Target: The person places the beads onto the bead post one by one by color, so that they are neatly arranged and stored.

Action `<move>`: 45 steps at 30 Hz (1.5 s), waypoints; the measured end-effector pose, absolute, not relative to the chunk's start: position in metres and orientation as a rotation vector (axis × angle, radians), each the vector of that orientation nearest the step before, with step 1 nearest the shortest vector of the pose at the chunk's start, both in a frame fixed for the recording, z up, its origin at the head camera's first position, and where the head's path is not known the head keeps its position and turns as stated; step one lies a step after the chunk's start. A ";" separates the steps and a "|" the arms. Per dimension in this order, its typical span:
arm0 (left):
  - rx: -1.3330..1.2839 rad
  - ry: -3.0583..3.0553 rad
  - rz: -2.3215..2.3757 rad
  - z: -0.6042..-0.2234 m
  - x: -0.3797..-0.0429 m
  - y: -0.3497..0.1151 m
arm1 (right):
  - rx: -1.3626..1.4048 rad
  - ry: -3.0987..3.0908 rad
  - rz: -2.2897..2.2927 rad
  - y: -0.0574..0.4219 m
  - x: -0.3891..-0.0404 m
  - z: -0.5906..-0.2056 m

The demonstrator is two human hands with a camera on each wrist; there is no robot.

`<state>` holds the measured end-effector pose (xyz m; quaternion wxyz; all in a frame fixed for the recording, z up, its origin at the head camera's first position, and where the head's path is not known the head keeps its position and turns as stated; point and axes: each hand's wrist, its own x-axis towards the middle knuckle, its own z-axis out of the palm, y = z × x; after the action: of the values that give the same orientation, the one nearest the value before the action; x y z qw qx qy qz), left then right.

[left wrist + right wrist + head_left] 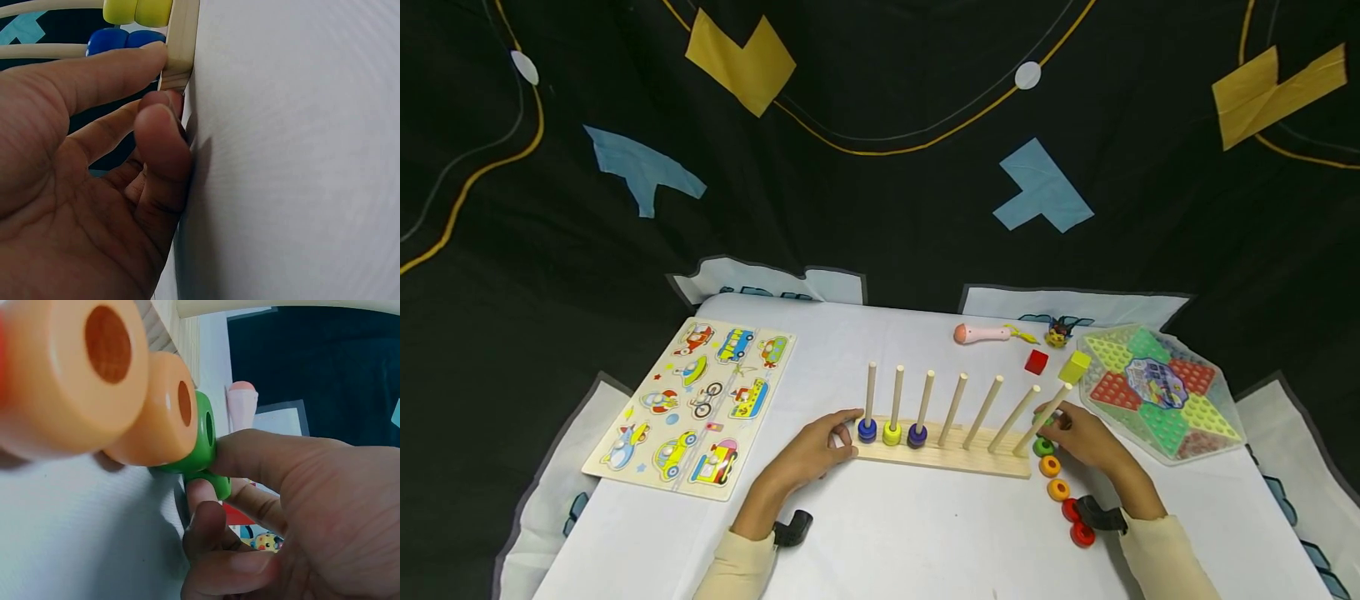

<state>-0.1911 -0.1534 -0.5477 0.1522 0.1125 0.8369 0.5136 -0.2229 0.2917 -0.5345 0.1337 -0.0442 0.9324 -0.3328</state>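
A wooden peg stand (940,448) with a row of upright pegs lies on the table. Its three leftmost pegs carry blue rings (867,431), yellow rings (892,434) and dark blue rings (917,436). My left hand (811,446) holds the stand's left end, thumb and fingers against the wood. Beyond the right end, my right hand (1086,435) pinches a green ring (219,485), partly hidden by fingers. Beside it lies another green ring (1043,447), followed toward me by orange rings (1050,467) and red rings (1082,534).
A picture puzzle board (688,408) lies at left. Behind the stand are a pink microphone-like toy (983,333), a red block (1036,362), a yellow block (1075,367) and a small figurine (1057,333). A star-patterned game board (1161,392) sits at right.
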 end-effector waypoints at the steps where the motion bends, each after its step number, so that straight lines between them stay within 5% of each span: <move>1: 0.322 2.397 1.477 -0.548 -0.191 -0.153 | -0.129 2.711 -0.961 0.292 -0.223 -0.534; 8: 0.320 2.386 1.478 -0.551 -0.191 -0.153 | -0.181 2.820 -0.998 0.299 -0.218 -0.510; 26: 0.312 2.404 1.463 -0.545 -0.191 -0.154 | -0.413 3.170 -1.051 0.226 -0.179 -0.340; 35: 0.326 2.402 1.473 -0.545 -0.191 -0.154 | -0.680 3.033 -1.020 0.171 -0.175 -0.343; 45: 0.326 2.398 1.479 -0.546 -0.192 -0.154 | -0.678 3.007 -0.909 0.153 -0.181 -0.356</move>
<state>-0.1917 -0.1544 -0.5460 0.1523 0.1137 0.8356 0.5154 -0.1807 0.1525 -0.3565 -0.0362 -0.2109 0.9350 -0.2827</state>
